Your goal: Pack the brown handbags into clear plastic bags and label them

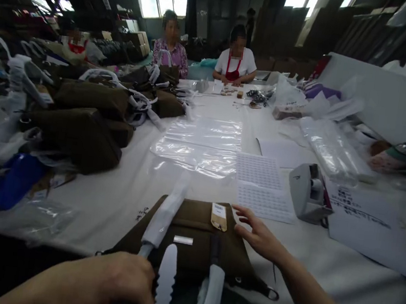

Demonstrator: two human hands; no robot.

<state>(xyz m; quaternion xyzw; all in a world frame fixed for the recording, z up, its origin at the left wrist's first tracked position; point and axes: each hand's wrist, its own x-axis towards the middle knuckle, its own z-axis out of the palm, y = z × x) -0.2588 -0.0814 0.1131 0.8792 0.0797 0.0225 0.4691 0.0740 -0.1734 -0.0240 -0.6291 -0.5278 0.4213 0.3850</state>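
A dark olive handbag (pixel 188 224) lies at the table's near edge, in front of me. Its handles are wrapped in white; one wrapped handle (pixel 165 216) runs down toward my left hand (pixel 113 279), whose fingers are closed around its lower part. Beside those fingers stands a white strip with a notched edge (pixel 166 280). Another wrapped handle (pixel 213 291) hangs at the bag's near side. With fingers spread, my right hand (pixel 257 232) is at the bag's right edge, close to a tan hang tag (pixel 219 216) with a white barcode label.
Clear plastic bags (pixel 199 146) lie beyond the handbag, beside printed sticker sheets (pixel 263 186). A grey tape dispenser (pixel 309 192) stands to the right. Several similar bags (pixel 75 136) are piled at left. Two people (pixel 236 62) sit across the table's far end.
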